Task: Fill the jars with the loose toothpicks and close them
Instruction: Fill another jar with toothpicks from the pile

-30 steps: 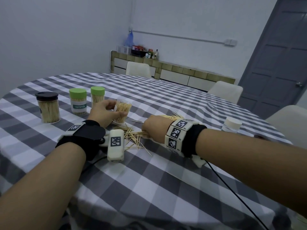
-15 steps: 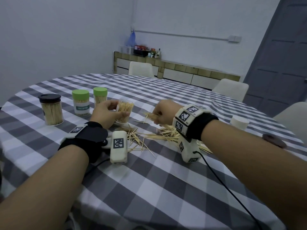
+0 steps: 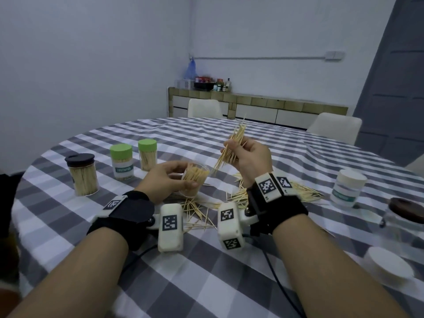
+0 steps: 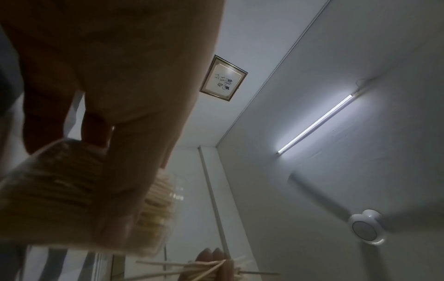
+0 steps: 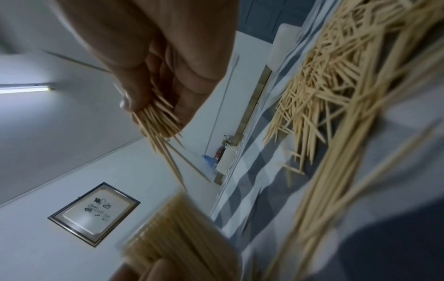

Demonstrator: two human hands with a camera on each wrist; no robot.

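The right hand [image 3: 249, 157] has lifted from the table [image 3: 206, 283] and now grips a toothpick bundle [image 3: 231, 149] above the open jar [image 3: 195, 180]. The left hand [image 3: 165, 180] grips that jar, tilted. Loose toothpicks [image 3: 300, 193] remain; filling is unfinished.

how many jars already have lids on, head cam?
4: black-lidded jar far left, two green-lidded jars beside it, white-lidded jar at right. The open jar in the left hand has none. A dark-topped object at the right edge is unclear.
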